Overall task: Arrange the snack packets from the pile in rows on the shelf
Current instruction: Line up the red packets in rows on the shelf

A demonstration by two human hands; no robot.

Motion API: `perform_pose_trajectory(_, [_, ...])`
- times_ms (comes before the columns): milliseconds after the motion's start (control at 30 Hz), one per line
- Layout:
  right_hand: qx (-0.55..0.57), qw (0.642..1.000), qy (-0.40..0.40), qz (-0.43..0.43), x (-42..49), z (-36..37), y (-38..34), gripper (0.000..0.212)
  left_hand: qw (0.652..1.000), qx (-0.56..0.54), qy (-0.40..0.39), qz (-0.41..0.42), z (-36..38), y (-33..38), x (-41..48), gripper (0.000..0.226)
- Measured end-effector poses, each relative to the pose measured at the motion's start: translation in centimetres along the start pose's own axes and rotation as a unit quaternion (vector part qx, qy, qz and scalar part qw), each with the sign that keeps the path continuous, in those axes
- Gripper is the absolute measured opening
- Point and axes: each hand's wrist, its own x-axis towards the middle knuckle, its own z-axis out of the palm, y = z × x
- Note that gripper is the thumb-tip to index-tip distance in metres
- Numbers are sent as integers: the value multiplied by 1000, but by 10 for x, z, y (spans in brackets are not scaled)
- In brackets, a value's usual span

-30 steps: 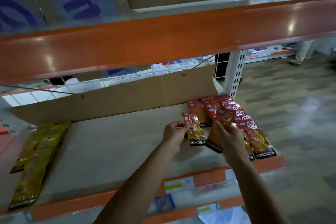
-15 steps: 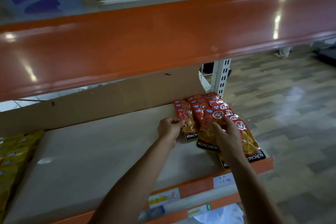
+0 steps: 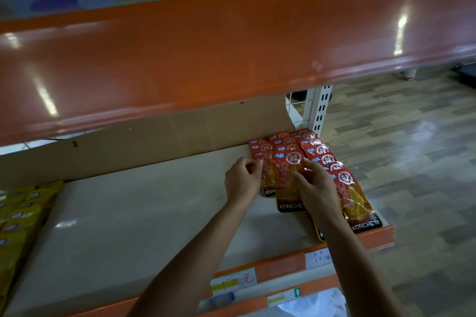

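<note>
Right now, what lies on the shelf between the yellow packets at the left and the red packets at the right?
In the head view, nothing: the pale shelf board is bare from the yellow packets to the red packets, until the left hand.

- The left hand (image 3: 242, 180) has pushed its red packet (image 3: 266, 177) back against the rows at centre right.
- The right hand (image 3: 315, 185) now presses a neighbouring packet (image 3: 287, 183) flat.

The head camera looks forward and down, close over the shelf (image 3: 154, 213), under an orange beam (image 3: 206, 59).
</note>
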Motion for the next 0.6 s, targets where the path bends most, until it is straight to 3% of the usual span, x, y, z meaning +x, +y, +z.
perform_pose_trajectory(133, [-31, 999, 8, -24, -1, 9, -4, 29, 978, -177, -110, 5, -2, 1, -17, 25])
perform_pose_trajectory(200, [-84, 996, 14, -38, -1, 13, -5, 35, 968, -215, -131, -7, 0, -4, -19, 21])
perform_pose_trajectory(267, [-144, 988, 22, -58, -2, 14, -6, 40, 970, -210, -122, -21, 0, -12, -17, 27])
perform_pose_trajectory(400, [-224, 967, 51, -114, -5, 15, -5, 39, 980, -181, -60, -55, -4, -26, -12, 14])
perform_pose_trajectory(600, [-313, 939, 26, -141, -11, 13, 0, 38, 990, -123, -53, -42, 1, -28, -18, 14])
